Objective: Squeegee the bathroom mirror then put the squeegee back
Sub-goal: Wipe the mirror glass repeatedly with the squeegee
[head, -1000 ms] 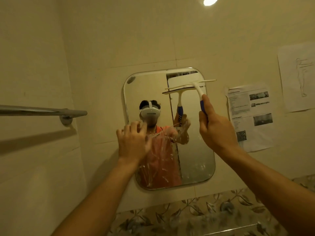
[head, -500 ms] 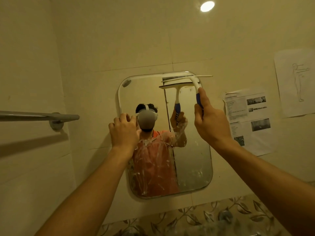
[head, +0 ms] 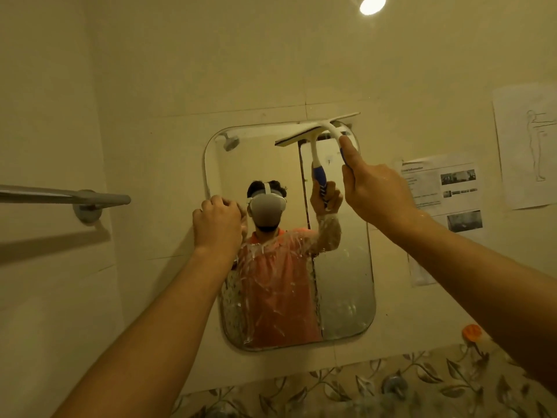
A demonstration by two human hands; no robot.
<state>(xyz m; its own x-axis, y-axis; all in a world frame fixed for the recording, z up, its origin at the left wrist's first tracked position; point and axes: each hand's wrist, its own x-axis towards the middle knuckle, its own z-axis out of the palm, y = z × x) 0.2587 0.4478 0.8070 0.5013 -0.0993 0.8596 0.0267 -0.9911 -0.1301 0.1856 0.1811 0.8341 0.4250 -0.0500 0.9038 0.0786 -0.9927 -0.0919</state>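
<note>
White-and-blue squeegee [head: 334, 128]: held in the right hand [head: 376, 188], fingers wrapped round the handle, forefinger laid along the neck; the blade is set against the top edge of the mirror [head: 343, 282], on its right half. Left hand [head: 217, 221]: fingers curled at the mirror's left edge; whether the edge is gripped cannot be told. Streaks and droplets are seen on the lower glass. Metal towel bar [head: 60, 196]: fixed to the left wall.

Towel bar [head: 63, 197] juts beside mirror [head: 343, 282]; right seems open.
</note>
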